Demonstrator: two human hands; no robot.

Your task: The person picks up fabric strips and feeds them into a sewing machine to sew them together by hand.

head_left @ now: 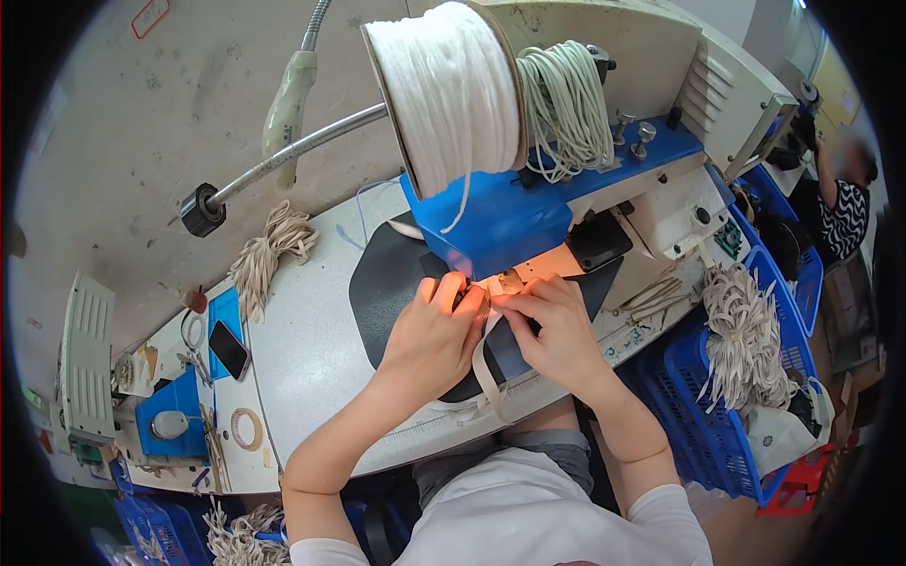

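Thumb-and-finger pinches of the left hand [427,335] and right hand [555,328] meet on a narrow cream fabric strap [487,375]; the fingers partly cover the exact contact. Its upper part lies between the fingertips, and its free length curves loosely below the grip, toward the near edge of the white worktable [302,396]. Judged from this drape, the strap should be light, soft and not fragile, though prone to twist; a flat pinch across its width, close to the lit end, would suit it best. Just beyond the grip stands a blue sewing machine head [495,222], with a spool of white cord [444,99] above it. To the right of the grip and lower, a blue plastic basket [675,373] bears a bundle of cream straps [750,340] and a white bag [769,439], whose dark contents cannot be identified. Well to the left and lower, a second blue basket [179,519] is cut by the dark border; a further strap bundle [241,542] lies at its side. Farther right, beyond the first basket, a blue crate [810,288] contains dark articles, too indistinct to name.
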